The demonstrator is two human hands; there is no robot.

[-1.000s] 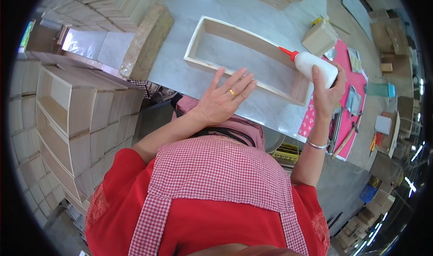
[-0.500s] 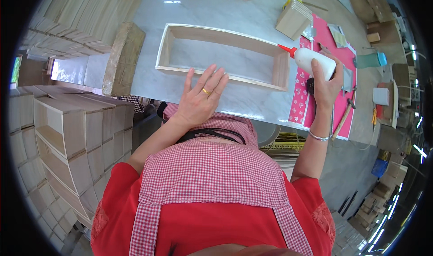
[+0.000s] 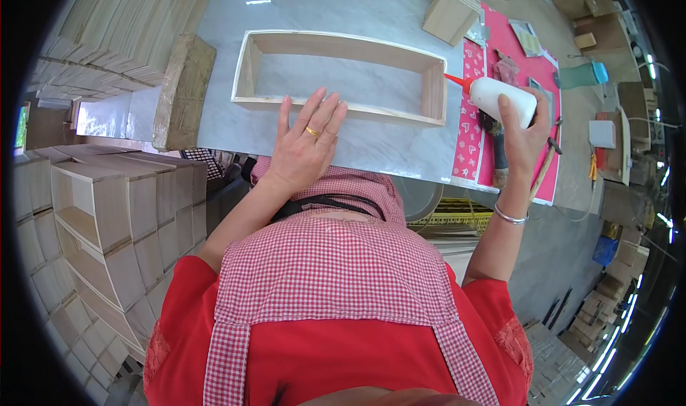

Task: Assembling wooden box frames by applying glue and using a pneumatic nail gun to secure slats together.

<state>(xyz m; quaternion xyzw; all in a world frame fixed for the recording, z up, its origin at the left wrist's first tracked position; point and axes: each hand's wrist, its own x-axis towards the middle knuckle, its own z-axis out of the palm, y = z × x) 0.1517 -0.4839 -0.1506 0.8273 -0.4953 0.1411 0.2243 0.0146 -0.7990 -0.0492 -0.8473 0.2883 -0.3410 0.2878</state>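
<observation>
A long rectangular wooden frame (image 3: 336,46) lies on the grey marbled tabletop in front of me, and the tabletop shows through its inside. My left hand (image 3: 305,138), with a ring on one finger, rests with outstretched fingers on the frame's near side. In my right hand (image 3: 527,131) is a white glue bottle (image 3: 502,100) with a red nozzle, held tilted with fingers and thumb wrapped round it. The nozzle's tip points left, close by the frame's upper right corner; whether it touches the wood I cannot tell.
A wooden block (image 3: 184,91) stands left of the frame, near tall stacks of boards (image 3: 132,20). Stacked wooden boxes (image 3: 111,213) fill the lower left. On the right lie a pink patterned sheet (image 3: 471,145), a hammer (image 3: 549,156) and a teal-lidded bottle (image 3: 582,75). Small panels (image 3: 451,13) stand behind.
The glue bottle has moved slightly right and down along the frame's right end, its nozzle now beside the corner rather than over the far side. In the picture, frame and left hand sit a little further left.
</observation>
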